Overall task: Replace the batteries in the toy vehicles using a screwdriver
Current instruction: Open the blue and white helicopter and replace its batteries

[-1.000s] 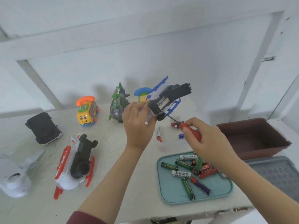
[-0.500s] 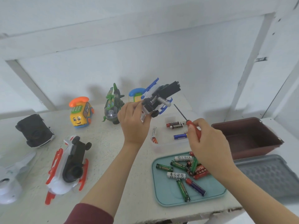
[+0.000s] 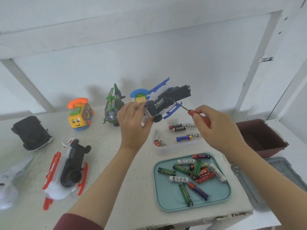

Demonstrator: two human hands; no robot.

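Note:
My left hand (image 3: 132, 123) grips a blue, white and black toy plane (image 3: 167, 100) and holds it up over the table with its underside turned toward me; batteries show in its open compartment. My right hand (image 3: 216, 130) grips a red-handled screwdriver (image 3: 199, 117), whose thin shaft points up-left at the plane's underside. A clear tub (image 3: 174, 149) with several batteries sits below the plane. In front of it a teal tray (image 3: 166, 196) carries several more batteries.
On the table stand a yellow phone car (image 3: 79, 117), a green plane (image 3: 113, 107), a second phone toy (image 3: 138, 97), a black car (image 3: 31, 132), an overturned red-and-white plane (image 3: 66, 170) and a white toy (image 3: 8, 183). A brown bin (image 3: 260, 136) and a grey tray (image 3: 282, 176) lie right.
My right hand has lifted the screwdriver from beside the tub and swung its tip toward the plane's underside. My left hand has kept the plane raised, tilting it slightly.

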